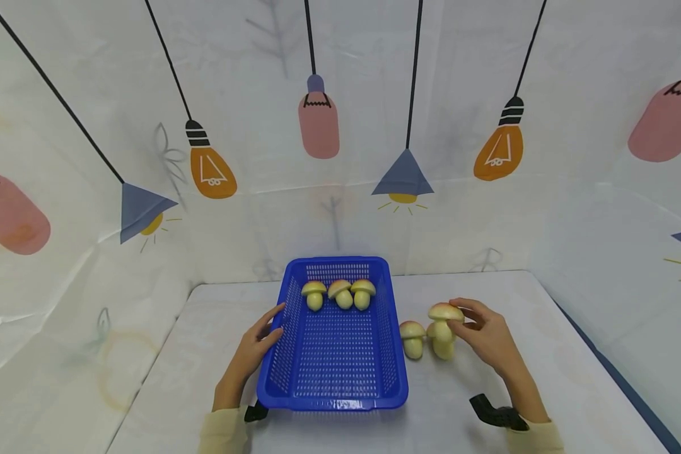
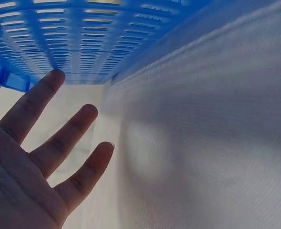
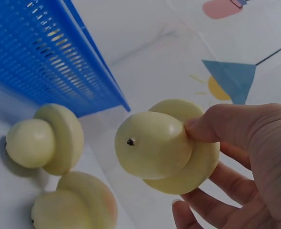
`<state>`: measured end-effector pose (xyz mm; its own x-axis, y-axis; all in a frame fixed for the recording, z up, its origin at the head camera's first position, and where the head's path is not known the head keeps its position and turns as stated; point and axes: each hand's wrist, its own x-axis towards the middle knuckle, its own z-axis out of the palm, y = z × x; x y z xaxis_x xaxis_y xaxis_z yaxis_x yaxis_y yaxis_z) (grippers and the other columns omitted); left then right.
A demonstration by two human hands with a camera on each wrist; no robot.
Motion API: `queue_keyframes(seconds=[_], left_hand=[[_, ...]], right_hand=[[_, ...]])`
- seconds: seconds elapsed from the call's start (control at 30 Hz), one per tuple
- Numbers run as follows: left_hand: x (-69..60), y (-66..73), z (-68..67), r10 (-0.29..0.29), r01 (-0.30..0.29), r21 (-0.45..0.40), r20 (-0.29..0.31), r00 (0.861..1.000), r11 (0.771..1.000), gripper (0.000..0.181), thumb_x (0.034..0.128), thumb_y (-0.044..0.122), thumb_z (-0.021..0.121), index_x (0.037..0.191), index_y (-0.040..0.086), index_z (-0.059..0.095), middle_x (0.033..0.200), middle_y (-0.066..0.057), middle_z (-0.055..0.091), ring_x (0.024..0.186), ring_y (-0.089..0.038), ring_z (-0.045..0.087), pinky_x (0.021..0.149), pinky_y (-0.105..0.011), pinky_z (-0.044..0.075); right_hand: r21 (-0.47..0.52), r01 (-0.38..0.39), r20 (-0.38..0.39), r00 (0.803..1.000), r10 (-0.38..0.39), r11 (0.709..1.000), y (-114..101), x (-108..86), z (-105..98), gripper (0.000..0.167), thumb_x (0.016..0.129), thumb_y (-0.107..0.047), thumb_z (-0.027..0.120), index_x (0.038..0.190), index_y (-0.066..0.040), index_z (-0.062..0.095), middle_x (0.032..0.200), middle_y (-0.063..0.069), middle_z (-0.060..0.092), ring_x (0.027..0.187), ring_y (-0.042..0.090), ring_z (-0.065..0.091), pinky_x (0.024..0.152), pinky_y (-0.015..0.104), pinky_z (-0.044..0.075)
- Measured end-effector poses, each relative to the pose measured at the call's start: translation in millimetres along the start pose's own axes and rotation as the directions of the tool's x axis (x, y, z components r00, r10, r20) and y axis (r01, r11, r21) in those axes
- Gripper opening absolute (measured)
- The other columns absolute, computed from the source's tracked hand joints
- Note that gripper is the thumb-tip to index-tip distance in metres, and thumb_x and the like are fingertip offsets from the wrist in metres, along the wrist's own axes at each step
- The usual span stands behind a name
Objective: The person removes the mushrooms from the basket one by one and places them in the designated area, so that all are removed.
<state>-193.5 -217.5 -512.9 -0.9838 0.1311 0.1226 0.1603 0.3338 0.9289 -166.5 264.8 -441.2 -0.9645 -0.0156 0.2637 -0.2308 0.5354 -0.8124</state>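
Basket (image 1: 335, 359), blue and perforated, is set on the white table (image 1: 164, 397). Its left rim is touched by the left hand (image 1: 252, 350). That hand is well opened, nothing gripped; in the left wrist view its fingers (image 2: 64, 143) are seen straight and spread beside the basket's slotted wall.

Six mushrooms counted in all, yellowish caps, pale stems. Three mushrooms (image 1: 343, 297) are placed side by side inside the basket, toward its far end, stems pointed to the near side. Two more mushrooms (image 1: 412, 341) are laid on the table just right of the basket, close to each other; one is partly hidden in the head view by the held mushroom (image 3: 152, 145).

That one is pinched between thumb and fingers of the right hand (image 1: 488, 337), raised above the table, its stem end turned to the right wrist camera and marked by a small dark spot. Remaining fingers are loosely bent.

Behind: pale sheet (image 1: 363, 239), printed with hanging lamps (image 1: 403, 173). Wrists are covered by light sleeves (image 1: 224, 432).
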Motion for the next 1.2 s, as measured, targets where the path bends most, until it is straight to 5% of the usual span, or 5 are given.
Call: queue_keyframes(seconds=[0.23,0.43,0.97,1.07,1.2], left_hand=[[0.9,-3.8,0.6,-0.004,0.004,0.003,-0.001,1.000,1.000,0.056,0.1016,0.027,0.062,0.155,0.023,0.047,0.146,-0.028,0.056,0.124,-0.045,0.063,0.084,-0.048,0.061],[0.9,-4.6,1.2,0.000,0.000,-0.025,0.006,1.000,1.000,0.055,0.1026,0.025,0.061,0.156,0.022,0.046,0.146,-0.028,0.056,0.121,-0.043,0.064,0.082,-0.042,0.061],[0.5,-6.7,1.1,-0.005,0.005,-0.015,-0.011,1.000,1.000,0.055,0.1024,0.025,0.062,0.155,0.024,0.047,0.147,-0.027,0.055,0.124,-0.047,0.062,0.085,-0.048,0.060],[1.1,-7.2,0.6,-0.003,0.003,-0.013,-0.010,1.000,1.000,0.055,0.1024,0.025,0.062,0.155,0.025,0.047,0.146,-0.026,0.056,0.122,-0.045,0.063,0.084,-0.046,0.061],[1.7,-8.4,0.4,-0.004,0.004,-0.020,-0.005,1.000,1.000,0.055,0.1026,0.025,0.061,0.155,0.025,0.047,0.147,-0.027,0.055,0.122,-0.045,0.063,0.084,-0.046,0.061]], right_hand=[[0.005,0.007,-0.020,1.000,-0.007,1.000,11,-4.9,-10,0.038,0.095,-0.016,0.075,0.130,-0.004,0.067,0.132,0.017,0.066,0.110,-0.019,0.051,0.083,0.011,0.051],[-0.010,-0.036,-0.046,0.998,0.035,0.999,25,-7.3,-16,0.039,0.095,-0.020,0.076,0.129,-0.005,0.068,0.128,0.006,0.069,0.106,-0.021,0.051,0.081,0.010,0.051],[-0.024,-0.123,-0.047,0.991,0.122,0.992,55,-14.8,-28,0.042,0.095,-0.023,0.076,0.130,-0.002,0.066,0.133,0.019,0.065,0.101,-0.023,0.049,0.078,0.010,0.052],[-0.036,-0.148,-0.042,0.988,0.147,0.988,60,-16.8,-27,0.043,0.096,-0.024,0.075,0.131,-0.001,0.066,0.134,0.020,0.064,0.104,-0.016,0.054,0.078,0.011,0.052],[-0.043,-0.181,-0.026,0.983,0.180,0.982,67,-19.7,-25,0.045,0.098,-0.025,0.073,0.133,0.001,0.063,0.139,0.025,0.061,0.118,0.024,0.067,0.078,0.012,0.051]])
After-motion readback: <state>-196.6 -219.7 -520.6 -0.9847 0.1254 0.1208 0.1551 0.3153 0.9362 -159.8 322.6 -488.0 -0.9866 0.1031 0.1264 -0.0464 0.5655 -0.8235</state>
